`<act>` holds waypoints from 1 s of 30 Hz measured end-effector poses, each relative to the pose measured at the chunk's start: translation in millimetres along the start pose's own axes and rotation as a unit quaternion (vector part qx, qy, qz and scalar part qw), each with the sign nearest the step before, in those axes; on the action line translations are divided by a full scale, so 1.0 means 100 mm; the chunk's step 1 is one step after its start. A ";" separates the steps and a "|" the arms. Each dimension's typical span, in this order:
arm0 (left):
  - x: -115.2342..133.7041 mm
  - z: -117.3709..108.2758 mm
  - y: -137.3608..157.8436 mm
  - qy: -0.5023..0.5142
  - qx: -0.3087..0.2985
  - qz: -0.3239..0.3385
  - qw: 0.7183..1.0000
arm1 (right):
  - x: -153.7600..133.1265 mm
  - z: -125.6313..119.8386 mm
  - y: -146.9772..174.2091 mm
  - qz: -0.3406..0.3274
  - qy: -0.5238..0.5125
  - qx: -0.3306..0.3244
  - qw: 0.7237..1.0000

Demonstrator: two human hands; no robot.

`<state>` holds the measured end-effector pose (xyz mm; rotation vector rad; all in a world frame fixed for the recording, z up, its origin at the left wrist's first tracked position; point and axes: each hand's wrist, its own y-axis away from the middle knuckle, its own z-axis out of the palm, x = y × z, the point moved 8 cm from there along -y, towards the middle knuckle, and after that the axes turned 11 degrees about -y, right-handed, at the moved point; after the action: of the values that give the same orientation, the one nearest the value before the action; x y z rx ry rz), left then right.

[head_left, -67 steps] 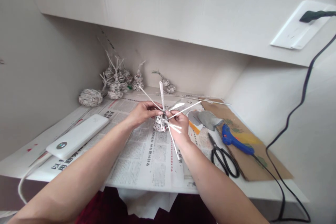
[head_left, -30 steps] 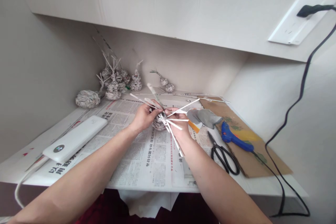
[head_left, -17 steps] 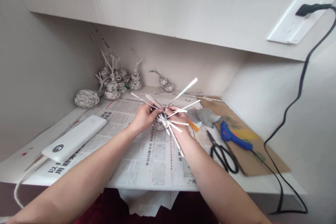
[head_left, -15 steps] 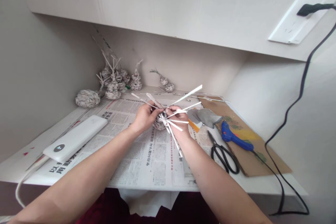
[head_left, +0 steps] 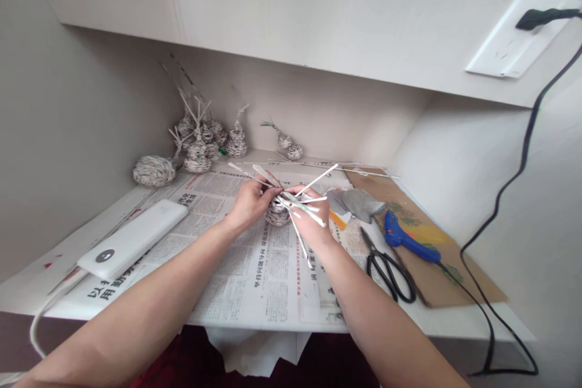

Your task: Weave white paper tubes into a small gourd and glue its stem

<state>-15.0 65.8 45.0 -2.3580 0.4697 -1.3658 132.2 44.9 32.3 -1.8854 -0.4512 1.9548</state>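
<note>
Over the newspaper-covered table, a small woven paper gourd (head_left: 276, 213) sits between my hands, with several rolled paper strips (head_left: 319, 179) fanning out from its top. My left hand (head_left: 251, 199) is closed on the left side, thumb and fingers pinching at the base of the strips. My right hand (head_left: 313, 212) is curled round the other side, its fingers partly hidden behind the strips and gripping among them. The gourd's upper part is covered by fingers and strips.
Finished woven paper gourds (head_left: 197, 154) stand at the back left. A white power strip (head_left: 134, 236) lies left. To the right are black-handled scissors (head_left: 388, 267), a blue glue gun (head_left: 409, 239) on cardboard (head_left: 473, 282), and a grey cloth (head_left: 361, 203). A black cord (head_left: 495, 194) hangs at far right.
The strips on the right have shifted: the long upper one is lower, and one strip now crosses over the others. My right hand has moved slightly; my left hand stays in place.
</note>
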 end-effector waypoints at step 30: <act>-0.35 0.00 -0.09 0.164 -0.044 -0.103 0.980 | 0.20 -0.07 -0.08 0.240 -0.188 -0.027 0.952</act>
<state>-30.4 89.9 23.0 -2.3090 0.3893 -1.8819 139.3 61.8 18.2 -1.7729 -0.1504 2.6663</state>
